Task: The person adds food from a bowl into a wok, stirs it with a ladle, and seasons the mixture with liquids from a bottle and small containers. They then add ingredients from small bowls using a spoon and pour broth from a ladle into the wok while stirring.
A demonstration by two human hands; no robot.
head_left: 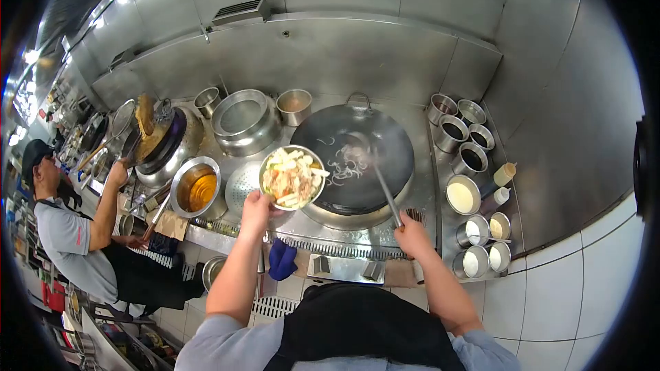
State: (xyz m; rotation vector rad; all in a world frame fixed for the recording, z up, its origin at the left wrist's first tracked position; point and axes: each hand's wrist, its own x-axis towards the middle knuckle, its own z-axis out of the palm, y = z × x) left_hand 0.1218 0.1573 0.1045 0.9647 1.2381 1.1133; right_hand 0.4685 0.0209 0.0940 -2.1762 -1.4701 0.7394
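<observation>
My left hand [257, 214] is closed on the rim of a metal bowl [320, 196]. Chopped pale vegetables and pinkish pieces [292, 177] fill that bowl, which is held tilted beside the wok's left edge. In my right hand [415, 235] is the handle of a long metal ladle [387, 189], gripped near its end. The ladle's head is blurred inside the black wok [323, 127]. Thin whitish slices, like onion [338, 173], lie scattered in the wok, and a haze hangs over its right side.
Left stand a perforated strainer [240, 187], a pot of amber oil [202, 192] and a lidded pot [240, 113]. Several metal cups of sauces and powders [463, 196] and squeeze bottles [504, 175] line the right. A co-worker [75, 233] works at another wok, far left.
</observation>
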